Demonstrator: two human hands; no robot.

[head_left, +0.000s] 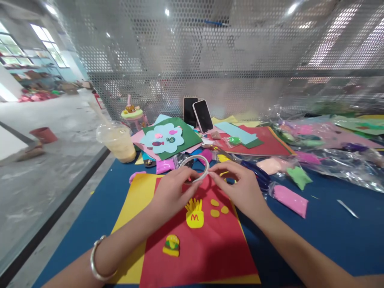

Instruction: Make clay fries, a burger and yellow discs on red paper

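A thin white ring that looks like a roll of tape is held upright above a red sheet of paper. My left hand pinches its lower edge between thumb and fingers. At the ring's right side, the thumb and fingertips of my right hand are pinched together against it. Below the hands, the red sheet carries yellow clay fries with a red letter, a small clay burger and several flat yellow ovals. A yellow sheet lies beneath the red one.
A lidded plastic drink cup stands at the left edge of the blue table. Two phones lean against the perforated metal screen. Coloured paper, a flower-shaped blue cutout, dark-handled scissors and a pink clay packet lie around.
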